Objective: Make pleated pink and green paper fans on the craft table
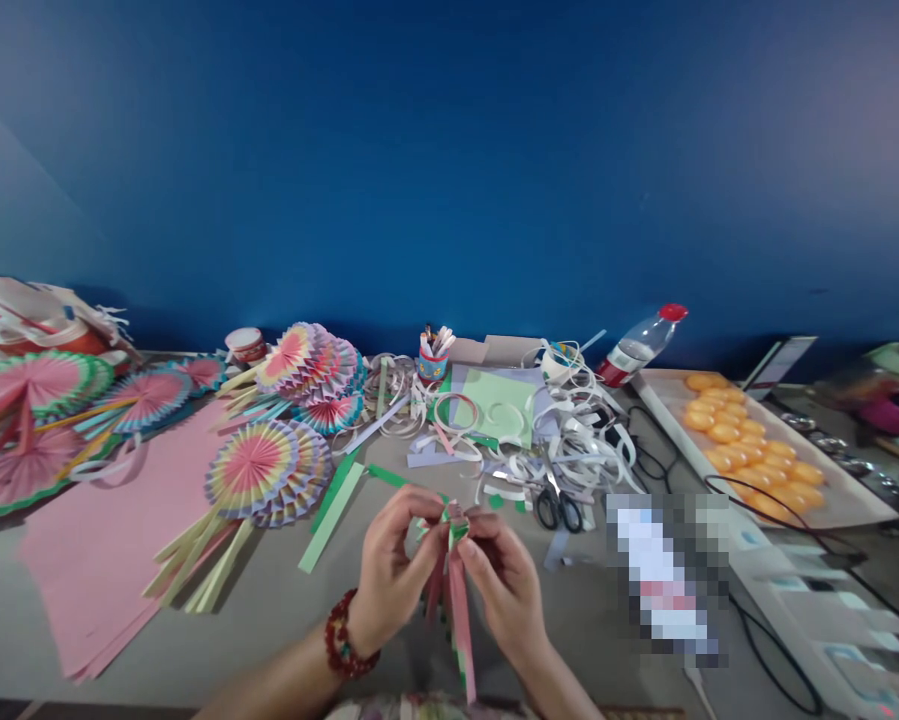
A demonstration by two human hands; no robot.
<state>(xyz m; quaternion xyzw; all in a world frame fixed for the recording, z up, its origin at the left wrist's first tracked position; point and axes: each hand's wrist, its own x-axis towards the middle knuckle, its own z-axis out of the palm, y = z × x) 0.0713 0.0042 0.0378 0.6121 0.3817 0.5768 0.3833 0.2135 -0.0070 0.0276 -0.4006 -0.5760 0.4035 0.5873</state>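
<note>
Low in the middle, my left hand point(396, 560) and my right hand point(501, 575) meet with thumbs and fingertips closed on a folded pink and green paper piece point(459, 590). Its pleats bunch between the fingertips and long strips hang down toward me; the pinched part is mostly covered by fingers. Green paper strips point(333, 515) lie on the table left of my left hand. Black-handled scissors point(558, 505) rest beyond my right hand, among white and lilac paper scraps point(569, 430).
Finished round pleated paper fans point(261, 470) lie at left over pink paper sheets point(104, 560). Behind stand a cup of pens point(434, 360) and a plastic bottle point(640, 345). At right are a tray of orange balls point(861, 505), black cables point(764, 650) and a blurred-out phone-like object point(663, 580).
</note>
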